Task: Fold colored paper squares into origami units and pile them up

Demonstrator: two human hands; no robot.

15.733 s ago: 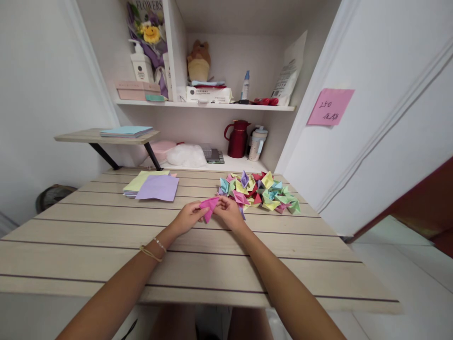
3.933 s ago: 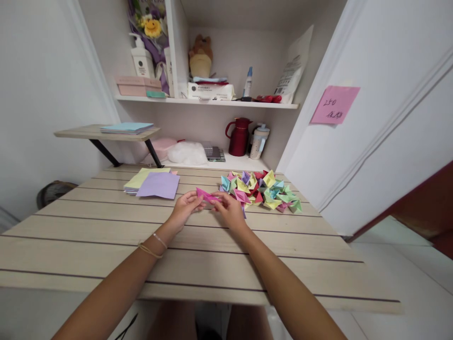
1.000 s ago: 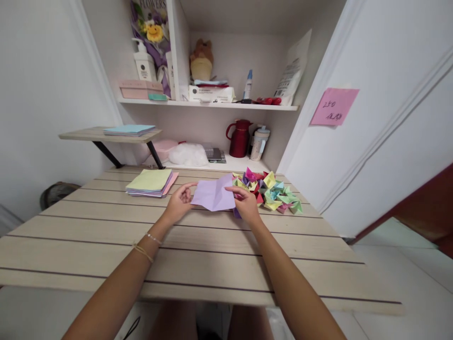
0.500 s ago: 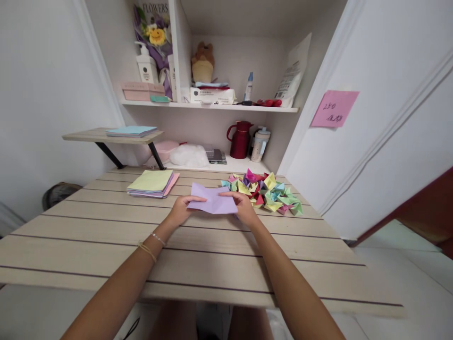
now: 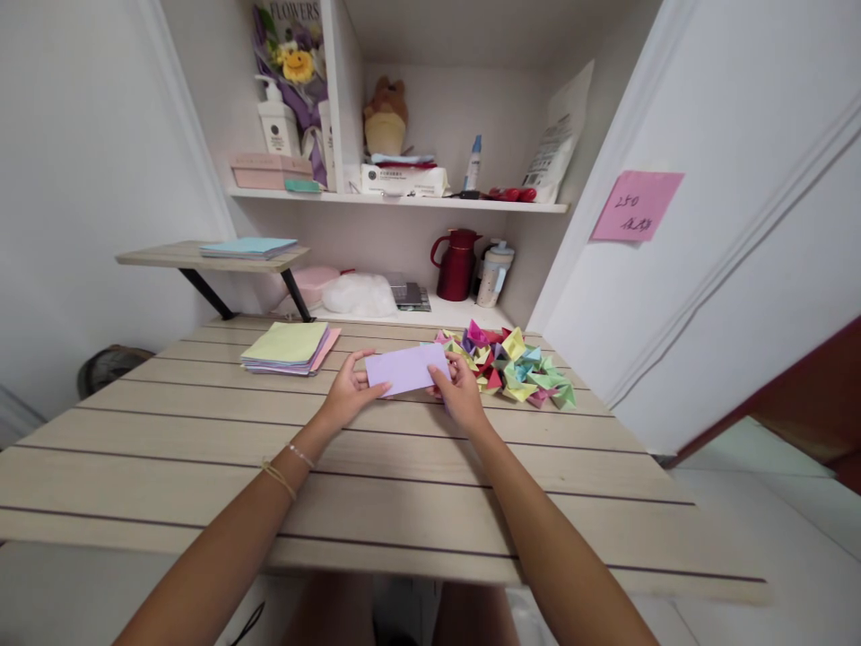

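The left hand (image 5: 346, 390) and right hand (image 5: 464, 395) pinch a folded, light purple paper rectangle (image 5: 405, 370) in their fingers (image 5: 441, 382), maybe just above the striped, beige wooden table (image 5: 404, 489).

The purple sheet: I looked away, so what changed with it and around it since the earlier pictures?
The purple sheet moved right, off the stack, into the left hand and right hand, and is now folded into a strip. The pink paper was let go and now sits on the boat pile. The jug and wall note stayed put.
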